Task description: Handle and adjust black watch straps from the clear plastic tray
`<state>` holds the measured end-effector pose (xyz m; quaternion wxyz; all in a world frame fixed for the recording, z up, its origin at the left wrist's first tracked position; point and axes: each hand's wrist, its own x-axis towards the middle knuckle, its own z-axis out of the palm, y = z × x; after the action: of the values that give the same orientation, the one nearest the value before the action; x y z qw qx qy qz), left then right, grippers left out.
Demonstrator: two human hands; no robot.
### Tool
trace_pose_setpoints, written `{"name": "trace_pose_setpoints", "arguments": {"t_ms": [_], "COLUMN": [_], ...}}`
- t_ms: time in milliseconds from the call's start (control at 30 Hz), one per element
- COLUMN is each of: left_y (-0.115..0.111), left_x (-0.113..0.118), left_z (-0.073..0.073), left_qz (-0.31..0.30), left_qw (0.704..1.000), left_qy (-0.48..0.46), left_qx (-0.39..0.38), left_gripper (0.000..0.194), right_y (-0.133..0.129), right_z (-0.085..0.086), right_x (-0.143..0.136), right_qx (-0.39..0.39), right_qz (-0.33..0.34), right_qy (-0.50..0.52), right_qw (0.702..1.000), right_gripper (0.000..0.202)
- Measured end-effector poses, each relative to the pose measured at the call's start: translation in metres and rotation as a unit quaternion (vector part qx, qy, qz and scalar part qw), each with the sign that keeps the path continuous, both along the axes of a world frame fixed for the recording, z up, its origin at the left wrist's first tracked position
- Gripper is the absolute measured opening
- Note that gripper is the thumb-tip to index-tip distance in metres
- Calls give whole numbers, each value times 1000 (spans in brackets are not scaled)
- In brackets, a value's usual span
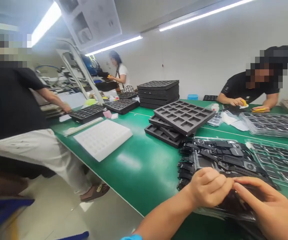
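Note:
Over a pile of black wristwatches (225,151) with dark straps, my two hands meet at the fingertips. My left hand (209,187) is curled closed, thumb and forefinger pinched together. My right hand (269,205) also pinches, its thumb and forefinger tips touching the left ones. Whatever lies between the fingertips is too small or hidden to make out. The watches lie in a clear plastic tray (209,210), with several straps hanging over its left side. Part of the pile is covered by my hands.
Left of the watches stand stacked black compartment trays (184,116). A white foam tray (102,140) lies on the green table (126,176). Clear trays (281,163) of dark pieces sit to the right. Co-workers stand at left (11,100), far back (121,75) and right (259,80).

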<state>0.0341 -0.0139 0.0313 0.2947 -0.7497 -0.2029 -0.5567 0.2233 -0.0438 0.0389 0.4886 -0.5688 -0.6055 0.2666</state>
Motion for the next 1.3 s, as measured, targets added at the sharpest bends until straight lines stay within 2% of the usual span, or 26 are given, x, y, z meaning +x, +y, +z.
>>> {"name": "trace_pose_setpoints", "arguments": {"t_ms": [133, 300, 367, 467, 567, 633, 700, 800, 933, 1067, 1300], "left_y": [-3, -6, -3, 5, 14, 19, 22, 24, 26, 27, 30], "left_x": [-6, -15, -19, -28, -37, -41, -43, -40, -36, -35, -34], "left_z": [13, 20, 22, 25, 28, 27, 25, 20, 16, 14, 10], "left_qz": [15, -14, -21, -27, 2, 23, 24, 9, -9, -16, -14], "left_qw": [1000, 999, 997, 989, 971, 956, 950, 953, 949, 945, 945], "left_qy": [-1, -19, -40, -86, -169, -227, -248, -236, -240, -239, -231], "left_qx": [8, -41, -59, -114, -169, -184, -189, -190, -206, -222, -231], "left_gripper": [21, 20, 21, 20, 16, 18, 18, 16, 14, 14, 15], "right_y": [-5, -8, -5, 9, 36, 59, 81, 102, 108, 104, 111], "right_z": [21, 26, 29, 45, 66, 74, 74, 65, 60, 60, 48], "right_x": [-15, -22, -19, -14, -20, -31, -44, -60, -63, -58, -58], "right_qx": [-22, -3, -14, -14, 9, 3, -1, -11, -24, -14, 22], "right_qz": [9, 34, 68, 112, 119, 141, 198, 271, 334, 336, 290], "right_qy": [70, 130, 91, -33, -135, -176, -201, -228, -258, -274, -312], "right_qw": [997, 991, 993, 993, 984, 974, 959, 935, 906, 901, 904], "right_gripper": [28, 25, 27, 27, 23, 23, 22, 20, 18, 15, 20]}}
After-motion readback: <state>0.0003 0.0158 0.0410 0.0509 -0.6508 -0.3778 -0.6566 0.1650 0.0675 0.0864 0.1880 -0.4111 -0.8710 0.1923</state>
